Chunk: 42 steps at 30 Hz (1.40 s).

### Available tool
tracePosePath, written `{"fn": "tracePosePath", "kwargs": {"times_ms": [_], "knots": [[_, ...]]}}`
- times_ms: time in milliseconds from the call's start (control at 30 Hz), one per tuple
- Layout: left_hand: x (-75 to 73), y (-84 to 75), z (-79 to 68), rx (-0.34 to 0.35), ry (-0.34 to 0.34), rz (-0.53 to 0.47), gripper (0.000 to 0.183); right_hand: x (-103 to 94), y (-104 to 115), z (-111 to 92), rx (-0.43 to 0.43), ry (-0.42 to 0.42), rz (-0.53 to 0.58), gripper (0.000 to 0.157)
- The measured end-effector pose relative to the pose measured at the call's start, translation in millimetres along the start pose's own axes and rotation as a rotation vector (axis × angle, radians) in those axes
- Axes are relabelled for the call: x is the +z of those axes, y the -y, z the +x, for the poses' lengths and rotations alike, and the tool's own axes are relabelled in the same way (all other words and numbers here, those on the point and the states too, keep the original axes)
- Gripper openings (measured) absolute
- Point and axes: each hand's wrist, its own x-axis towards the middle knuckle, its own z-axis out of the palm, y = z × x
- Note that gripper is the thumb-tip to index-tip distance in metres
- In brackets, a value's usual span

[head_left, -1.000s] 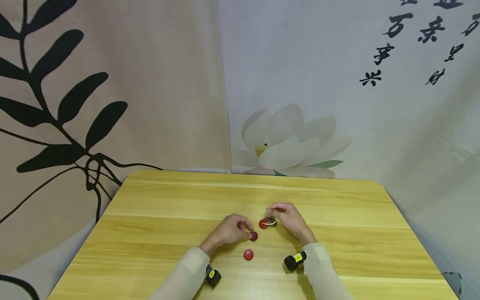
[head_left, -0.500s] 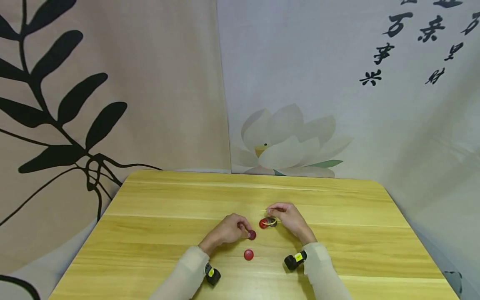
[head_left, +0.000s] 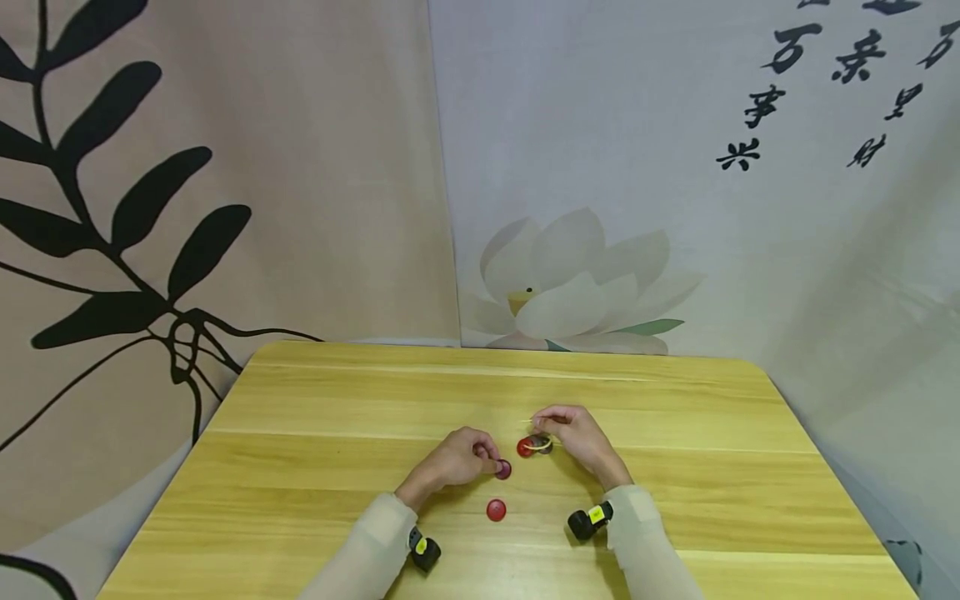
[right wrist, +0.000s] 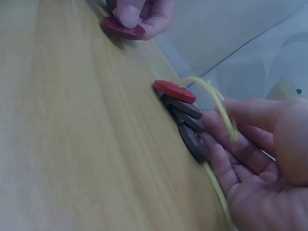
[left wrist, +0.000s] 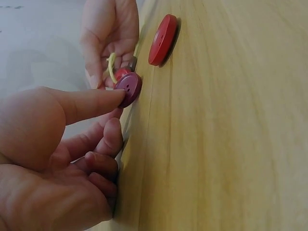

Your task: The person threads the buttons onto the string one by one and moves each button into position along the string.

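Cloth backdrop (head_left: 345,192) behind, beige at left with a dark plant print (head_left: 153,179), paler at right with a lotus print (head_left: 577,287) and black characters (head_left: 787,50). Wood-grain worktop (head_left: 315,400), yellowish, rounded far corners. Two pale sleeves (head_left: 363,546) come in from the near edge, a black wrist camera (head_left: 426,553) on each wrist. Left hand (head_left: 459,457) low over the worktop, thumb and fingers closed on a purple button (left wrist: 129,89), thumb on its face, other fingers curled. Right hand (head_left: 574,435) farther out, thumb and forefinger together on a yellow cord (right wrist: 211,89), remaining fingers loosely bent. Loose red button (head_left: 496,510) lies nearer the person. Threaded red button (right wrist: 174,91) overlaps dark buttons (right wrist: 185,114) on the cord, just beside the right hand.
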Motion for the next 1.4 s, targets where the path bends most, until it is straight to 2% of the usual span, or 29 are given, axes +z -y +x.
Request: {"fn": "tracePosePath", "kwargs": {"times_ms": [300,433,533,667,967,1233,1400], "knots": [[-0.7,1.3,1.1,0.005,-0.003,0.005,0.006,-1.0,2,-2,-0.004,0.009,0.005,0.018],[-1.3,0.9,0.7,0.011,-0.005,-0.001,0.005,-0.4,22,-14,-0.014,0.014,0.001,0.019],[-1.8,-0.2,-0.1,0.007,-0.009,-0.011,0.006,1.5,27,-18,-0.016,0.003,-0.015,0.019],[-1.7,1.3,0.2,0.001,-0.017,-0.024,0.006,2.3,6,-8,-0.032,-0.016,-0.001,0.018],[-3.7,7.0,0.1,0.015,-0.074,-0.111,0.006,1.4,0,-7,-0.035,-0.033,0.036,0.016],[-14.9,10.0,0.2,-0.034,-0.134,-0.206,0.012,3.2,4,-8,-0.042,-0.047,0.017,0.014],[-18.9,8.5,-1.2,-0.048,-0.205,-0.244,0.011,4.2,10,-10,-0.059,-0.086,0.0,0.016]]}}
